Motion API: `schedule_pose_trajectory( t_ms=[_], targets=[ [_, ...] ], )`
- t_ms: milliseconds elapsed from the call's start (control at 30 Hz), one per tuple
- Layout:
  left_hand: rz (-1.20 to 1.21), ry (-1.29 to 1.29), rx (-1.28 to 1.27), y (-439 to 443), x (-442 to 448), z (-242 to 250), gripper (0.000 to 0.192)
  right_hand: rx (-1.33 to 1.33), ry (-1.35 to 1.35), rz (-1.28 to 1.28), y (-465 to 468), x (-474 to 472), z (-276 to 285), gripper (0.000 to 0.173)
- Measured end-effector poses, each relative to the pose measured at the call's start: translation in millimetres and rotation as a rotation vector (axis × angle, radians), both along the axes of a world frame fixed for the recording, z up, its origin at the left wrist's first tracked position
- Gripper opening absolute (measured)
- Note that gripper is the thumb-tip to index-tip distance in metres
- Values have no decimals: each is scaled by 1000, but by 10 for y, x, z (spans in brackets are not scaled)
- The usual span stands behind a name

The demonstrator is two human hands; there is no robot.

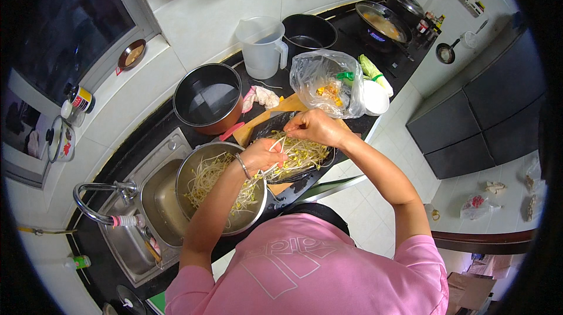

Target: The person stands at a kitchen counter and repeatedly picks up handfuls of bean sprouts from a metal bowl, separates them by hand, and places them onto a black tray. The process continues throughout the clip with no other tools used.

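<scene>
My left hand point(263, 155), with a bracelet at its wrist, holds a few soybean sprouts over the near edge of a black plastic bag point(269, 124). Pinched fingertips of my right hand point(317, 126) meet the upper end of these sprouts. Beneath both hands, a heap of yellow-headed soybean sprouts point(310, 156) lies on the bag, which rests on a wooden cutting board point(295, 103). To the left, a metal basin point(262, 203) overlaps the sink edge and contains more soybean sprouts point(210, 174). My left forearm crosses above the basin and hides part of it.
Behind the board stands a clear plastic bag point(303, 71) with scraps, beside a white bowl point(376, 98). A dark pot point(237, 106) of water, a plastic pitcher point(259, 51) and a cloth point(264, 96) are nearby. A glass-lidded pan point(382, 22) sits over a lit burner. The sink point(154, 200) is left.
</scene>
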State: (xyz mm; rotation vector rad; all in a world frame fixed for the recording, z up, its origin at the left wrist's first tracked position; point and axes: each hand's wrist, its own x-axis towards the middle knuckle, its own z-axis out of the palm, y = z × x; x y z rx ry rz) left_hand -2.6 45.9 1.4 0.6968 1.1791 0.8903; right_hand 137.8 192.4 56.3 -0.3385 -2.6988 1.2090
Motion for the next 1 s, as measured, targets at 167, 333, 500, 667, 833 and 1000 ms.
schedule_pose_trajectory(
  t_ms=[167, 333, 500, 667, 833, 1000],
  targets=[
    [-25, 18, 9, 23, 13, -1, 15, 79, -8, -7, -23, 39, -36, 11],
    [-13, 26, 17, 21, 38, -14, 15, 212, 179, -331, 279, 116, -291, 10],
    [-50, -20, 14, 54, 28, -4, 14, 936, -78, -354, 975, 155, -642, 14],
    [-44, -37, -1, 53, 6, -33, 13, 1014, -268, -464, 849, 192, -666, 26],
    [-78, -51, 6, 81, 4, -58, 12, 156, 232, -91, 282, 8, -270, 14],
    [-67, -56, 31, 117, 68, -31, 9, -233, -151, 128, -85, -146, -80, 13]
  ],
)
